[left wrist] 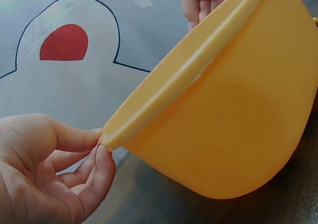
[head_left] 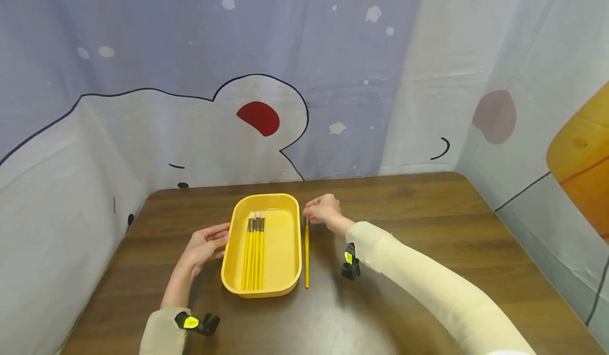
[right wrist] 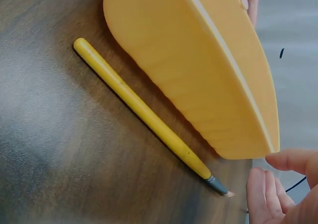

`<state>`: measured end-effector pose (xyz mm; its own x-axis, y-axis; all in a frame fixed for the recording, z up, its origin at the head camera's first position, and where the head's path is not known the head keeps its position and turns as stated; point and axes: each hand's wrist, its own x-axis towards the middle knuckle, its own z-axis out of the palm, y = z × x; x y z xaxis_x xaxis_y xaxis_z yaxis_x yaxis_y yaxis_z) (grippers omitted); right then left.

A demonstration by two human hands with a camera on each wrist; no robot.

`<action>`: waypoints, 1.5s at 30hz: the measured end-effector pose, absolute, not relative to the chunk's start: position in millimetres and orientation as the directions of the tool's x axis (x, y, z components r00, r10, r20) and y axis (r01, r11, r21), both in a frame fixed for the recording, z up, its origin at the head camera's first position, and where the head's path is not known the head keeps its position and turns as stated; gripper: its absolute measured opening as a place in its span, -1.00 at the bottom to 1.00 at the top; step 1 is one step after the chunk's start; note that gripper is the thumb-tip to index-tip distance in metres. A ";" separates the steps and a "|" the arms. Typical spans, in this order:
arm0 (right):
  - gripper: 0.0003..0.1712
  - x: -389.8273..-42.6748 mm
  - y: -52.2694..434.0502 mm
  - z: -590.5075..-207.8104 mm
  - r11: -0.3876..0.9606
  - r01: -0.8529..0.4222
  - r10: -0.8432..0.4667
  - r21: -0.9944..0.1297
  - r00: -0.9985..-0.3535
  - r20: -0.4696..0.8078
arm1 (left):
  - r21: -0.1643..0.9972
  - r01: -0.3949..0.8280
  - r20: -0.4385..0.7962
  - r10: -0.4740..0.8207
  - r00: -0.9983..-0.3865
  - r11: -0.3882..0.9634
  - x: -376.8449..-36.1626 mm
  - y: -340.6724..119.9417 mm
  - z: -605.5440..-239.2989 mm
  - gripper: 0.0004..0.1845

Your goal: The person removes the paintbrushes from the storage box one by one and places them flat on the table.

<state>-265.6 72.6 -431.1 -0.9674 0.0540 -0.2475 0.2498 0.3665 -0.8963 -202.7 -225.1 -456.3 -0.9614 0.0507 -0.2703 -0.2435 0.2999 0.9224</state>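
Observation:
A yellow oval tray (head_left: pixel 282 249) lies on the brown table with several yellow-handled brushes (head_left: pixel 254 249) side by side in its left half. One more yellow brush (head_left: pixel 306 254) lies on the table along the tray's right side, bristles pointing away from me. My right hand (head_left: pixel 323 208) hovers over that brush's bristle end. In the right wrist view its fingers (right wrist: pixel 271 196) are just short of the brush (right wrist: pixel 144 114) and hold nothing. My left hand (head_left: pixel 206 241) is at the tray's left rim. Its thumb and forefinger (left wrist: pixel 102 144) lightly pinch the rim of the tray (left wrist: pixel 223 110).
The wooden table (head_left: pixel 428 228) is walled in at the back and both sides by a printed cloth backdrop (head_left: pixel 266 117). Black wrist cameras sit on my right sleeve (head_left: pixel 350 262) and left sleeve (head_left: pixel 197 323). The table's right half carries nothing.

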 end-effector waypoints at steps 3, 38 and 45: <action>-0.79 -267.2 69.9 -428.6 0.372 0.256 0.060 -0.892 -0.966 -0.252 | 0.921 -0.250 -0.276 0.044 -0.960 0.299 -202.6 -226.1 -455.5 -0.48; -0.80 -271.7 26.7 -404.7 0.374 0.208 0.005 -0.904 -0.975 -0.222 | 0.927 -0.228 -0.256 0.056 -0.965 0.298 -204.3 -229.5 -454.8 -0.48; -0.78 -268.6 22.3 -407.5 0.326 0.207 -0.026 -0.922 -0.974 -0.227 | 0.924 -0.233 -0.261 0.056 -0.964 0.303 -203.5 -226.8 -455.7 -0.48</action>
<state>-268.6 22.3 -407.5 -0.9735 -0.0256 -0.2272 0.2067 0.3260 -0.9225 -203.5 -226.8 -455.7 -0.9637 0.0560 -0.2609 -0.2325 0.3034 0.9241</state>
